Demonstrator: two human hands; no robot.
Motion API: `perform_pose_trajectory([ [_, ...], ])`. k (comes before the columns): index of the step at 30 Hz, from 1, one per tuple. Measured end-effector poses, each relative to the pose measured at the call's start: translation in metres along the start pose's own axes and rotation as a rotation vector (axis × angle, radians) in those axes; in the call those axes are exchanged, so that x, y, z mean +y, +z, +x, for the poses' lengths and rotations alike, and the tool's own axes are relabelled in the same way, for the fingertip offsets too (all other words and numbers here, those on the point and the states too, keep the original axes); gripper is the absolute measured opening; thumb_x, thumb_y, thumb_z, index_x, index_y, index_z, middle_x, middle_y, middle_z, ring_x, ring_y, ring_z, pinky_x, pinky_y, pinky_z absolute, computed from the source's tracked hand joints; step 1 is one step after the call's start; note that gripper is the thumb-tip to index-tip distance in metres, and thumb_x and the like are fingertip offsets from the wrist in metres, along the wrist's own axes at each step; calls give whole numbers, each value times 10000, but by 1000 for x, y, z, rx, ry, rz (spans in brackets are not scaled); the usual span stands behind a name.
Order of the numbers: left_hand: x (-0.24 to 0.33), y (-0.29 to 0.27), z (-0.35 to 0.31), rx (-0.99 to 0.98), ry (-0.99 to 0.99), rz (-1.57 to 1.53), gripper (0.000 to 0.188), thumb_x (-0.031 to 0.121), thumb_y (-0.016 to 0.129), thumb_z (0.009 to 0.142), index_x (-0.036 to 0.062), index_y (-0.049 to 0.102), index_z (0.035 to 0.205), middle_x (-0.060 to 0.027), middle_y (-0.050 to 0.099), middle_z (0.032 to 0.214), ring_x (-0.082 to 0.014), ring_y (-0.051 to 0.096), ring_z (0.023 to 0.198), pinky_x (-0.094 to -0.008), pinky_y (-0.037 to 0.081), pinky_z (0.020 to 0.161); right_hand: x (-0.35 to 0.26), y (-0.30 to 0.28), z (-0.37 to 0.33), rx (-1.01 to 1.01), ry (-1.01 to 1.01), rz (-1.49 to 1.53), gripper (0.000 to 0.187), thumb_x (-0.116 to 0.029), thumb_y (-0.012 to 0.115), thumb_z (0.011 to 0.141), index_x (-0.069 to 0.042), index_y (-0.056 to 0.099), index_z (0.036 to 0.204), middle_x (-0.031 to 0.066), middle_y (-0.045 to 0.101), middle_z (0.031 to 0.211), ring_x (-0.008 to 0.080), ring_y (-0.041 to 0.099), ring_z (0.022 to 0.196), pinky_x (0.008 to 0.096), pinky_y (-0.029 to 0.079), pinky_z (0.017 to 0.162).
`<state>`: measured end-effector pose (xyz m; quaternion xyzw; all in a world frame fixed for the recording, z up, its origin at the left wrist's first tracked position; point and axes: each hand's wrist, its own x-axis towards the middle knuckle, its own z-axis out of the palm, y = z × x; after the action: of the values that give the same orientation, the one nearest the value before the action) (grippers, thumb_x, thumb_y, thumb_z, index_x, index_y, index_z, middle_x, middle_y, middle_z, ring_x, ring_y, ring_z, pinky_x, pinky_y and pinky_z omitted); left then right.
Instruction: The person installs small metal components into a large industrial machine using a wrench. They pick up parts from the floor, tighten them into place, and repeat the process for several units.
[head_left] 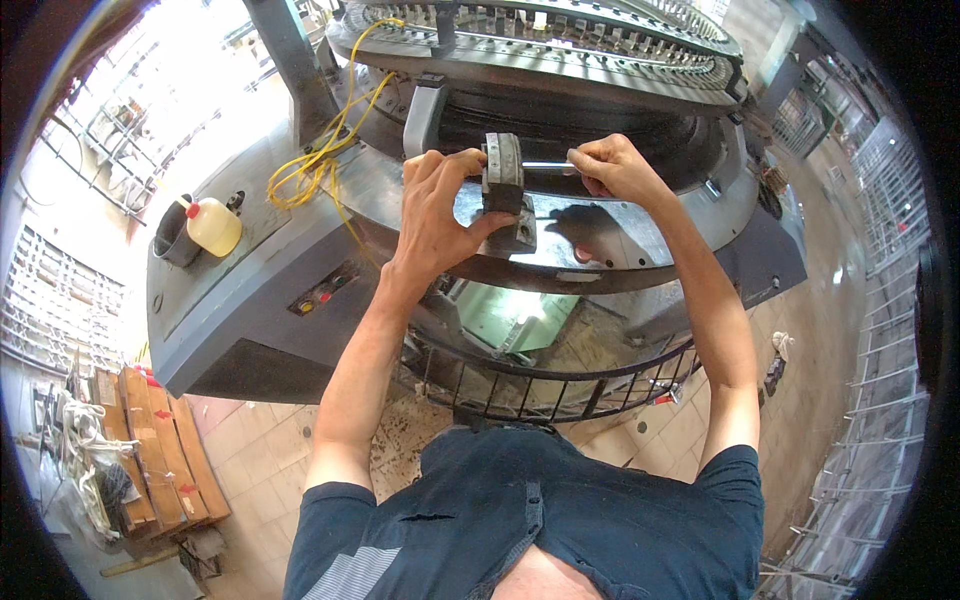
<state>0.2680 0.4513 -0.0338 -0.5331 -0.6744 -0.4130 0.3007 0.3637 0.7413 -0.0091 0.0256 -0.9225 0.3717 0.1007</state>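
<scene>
My left hand [435,210] is closed around a curved grey metal block [503,165], thumb at its lower edge and fingers at its far left side. My right hand [615,168] pinches the right end of a slim shiny metal rod [546,166]. The rod lies level, and its left end meets the block's right side. Its grip end is hidden in my fingers, so its exact kind cannot be made out. Just below the held block, a second metal piece [522,236] rests on the polished ring plate [620,225] of a large round knitting machine.
A yellow cable [315,165] lies coiled on the machine's left table. Farther left are a pale yellow squeeze bottle [214,228] and a dark cup [175,240]. A black rail [530,400] curves between me and the machine. Flattened cardboard boxes [160,450] lie lower left.
</scene>
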Motion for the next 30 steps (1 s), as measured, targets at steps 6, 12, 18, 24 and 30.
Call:
perform_pose_trajectory([
  [6, 7, 5, -9, 64, -15, -1, 610, 247, 943, 639, 84, 632, 1138, -72, 690, 1116, -300, 608, 989, -439, 428, 911, 14, -4, -12, 279, 18, -122, 419, -311, 652, 1017, 23, 704, 771, 77, 610, 578, 154, 557, 505, 346, 460, 522],
  [12, 22, 11, -11, 112, -139, -78, 597, 149, 935, 648, 73, 603, 1139, -92, 681, 1182, -330, 609, 1052, -447, 447, 933, 43, 13, -39, 198, 126, -580, 429, -430, 724, 936, -33, 752, 1096, 197, 727, 851, 359, 714, 821, 462, 559, 769],
  [18, 20, 7, -8, 54, -102, -46, 625, 142, 910, 671, 55, 604, 1209, -122, 672, 1216, -345, 604, 1093, -471, 422, 986, -9, 24, -38, 144, 0, -173, 890, -417, 891, 758, -75, 511, 1486, 179, 648, 1327, 330, 670, 1103, 450, 548, 920],
  [24, 35, 8, -33, 210, -311, -134, 722, 134, 953, 670, 44, 593, 1289, -120, 668, 1176, -266, 655, 1050, -388, 516, 928, -30, 65, 16, -144, -58, 61, 1092, -232, 937, 631, -41, 376, 1548, 219, 627, 1341, 332, 606, 1246, 423, 455, 1098],
  [30, 22, -24, -73, 224, -547, -179, 578, 93, 912, 744, 12, 627, 1241, -105, 691, 1029, -205, 666, 931, -352, 532, 845, -10, 57, 69, -618, -144, 562, 1086, 88, 819, 462, -107, 497, 1480, 85, 689, 1280, 264, 623, 1237, 444, 450, 1163],
])
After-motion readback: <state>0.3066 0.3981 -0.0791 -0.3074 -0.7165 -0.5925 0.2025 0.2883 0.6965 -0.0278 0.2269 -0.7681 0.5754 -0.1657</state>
